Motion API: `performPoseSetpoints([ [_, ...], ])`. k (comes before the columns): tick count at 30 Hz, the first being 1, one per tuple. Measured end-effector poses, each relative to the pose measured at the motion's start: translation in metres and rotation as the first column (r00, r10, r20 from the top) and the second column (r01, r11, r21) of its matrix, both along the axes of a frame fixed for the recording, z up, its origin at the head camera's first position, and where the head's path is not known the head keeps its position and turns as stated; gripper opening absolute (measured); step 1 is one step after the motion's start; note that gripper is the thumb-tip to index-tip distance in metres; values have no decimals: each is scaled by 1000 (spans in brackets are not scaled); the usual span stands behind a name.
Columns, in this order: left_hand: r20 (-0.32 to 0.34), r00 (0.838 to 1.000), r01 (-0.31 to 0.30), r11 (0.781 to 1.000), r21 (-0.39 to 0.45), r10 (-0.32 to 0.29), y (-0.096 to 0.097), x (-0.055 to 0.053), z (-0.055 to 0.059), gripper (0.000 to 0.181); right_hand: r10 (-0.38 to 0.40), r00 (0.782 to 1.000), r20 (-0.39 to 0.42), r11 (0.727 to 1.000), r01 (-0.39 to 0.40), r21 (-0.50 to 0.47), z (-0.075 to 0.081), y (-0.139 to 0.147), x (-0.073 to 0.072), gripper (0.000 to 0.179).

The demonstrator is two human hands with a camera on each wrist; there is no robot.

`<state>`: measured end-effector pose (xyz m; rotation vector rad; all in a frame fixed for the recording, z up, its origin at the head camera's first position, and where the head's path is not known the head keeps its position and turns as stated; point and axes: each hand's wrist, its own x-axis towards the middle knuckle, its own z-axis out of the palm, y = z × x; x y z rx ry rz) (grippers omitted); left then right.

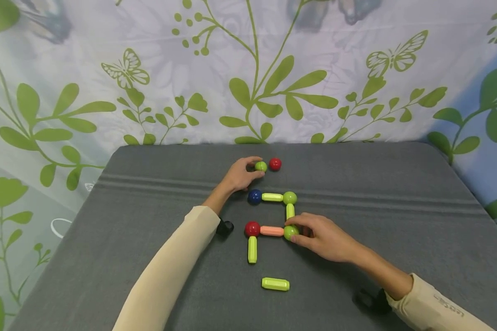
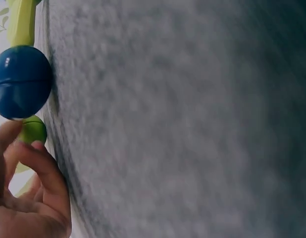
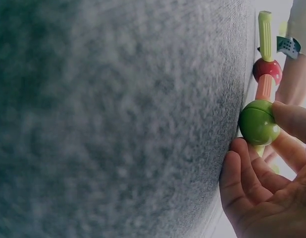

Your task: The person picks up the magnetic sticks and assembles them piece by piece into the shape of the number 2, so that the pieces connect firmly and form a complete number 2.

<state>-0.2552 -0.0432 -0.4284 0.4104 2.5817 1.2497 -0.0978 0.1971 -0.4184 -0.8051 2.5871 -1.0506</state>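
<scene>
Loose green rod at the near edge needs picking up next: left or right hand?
Probably right. The right hand lies nearer the loose green rod, though it holds a green ball. The left hand grips another green ball farther back.

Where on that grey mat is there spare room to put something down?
The grey mat is bare right of the right hand, and left of the left hand. It is crowded mid-mat, around the ball-and-stick figure, the loose green stick and the red ball.
</scene>
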Motion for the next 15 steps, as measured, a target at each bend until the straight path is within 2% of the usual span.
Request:
performPoseSetpoints([
  [6, 19, 997, -77, 995, 56, 76, 0, 1, -2, 41, 1, 1000, -3, 1000, -1, -7, 1, -1, 0, 29],
  [15, 44, 996, -87, 992, 87, 83, 1, 1, -3, 40, 4, 1000, -28, 1000, -4, -26, 1, -1, 2, 27],
])
